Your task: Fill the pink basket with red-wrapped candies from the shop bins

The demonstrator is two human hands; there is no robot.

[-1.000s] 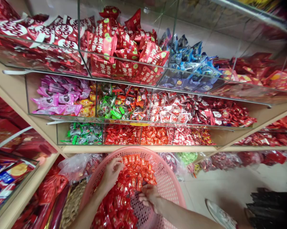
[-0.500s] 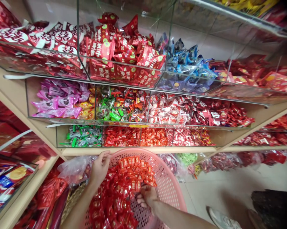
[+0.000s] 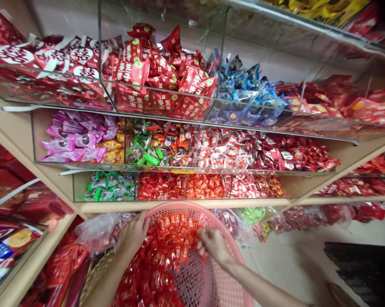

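Basket: a pink perforated basket (image 3: pixel 224 273) is held low in front of the person, its rim tipped up toward the shelving.
Candies: a heap of red wrapped candies (image 3: pixel 166 260) is banked against the basket's left wall, running from the near edge up to the far rim.
Left hand: the left hand (image 3: pixel 133 236) is clamped on the basket's far-left rim, beside the heap.
Right hand: the right hand (image 3: pixel 215 244) is pinched on candies at the heap's upper right edge; the pile lies to its left, and this hand is the nearer one.
Shelves: glass-fronted bins (image 3: pixel 186 147) of sweets are ranged beyond the rim.
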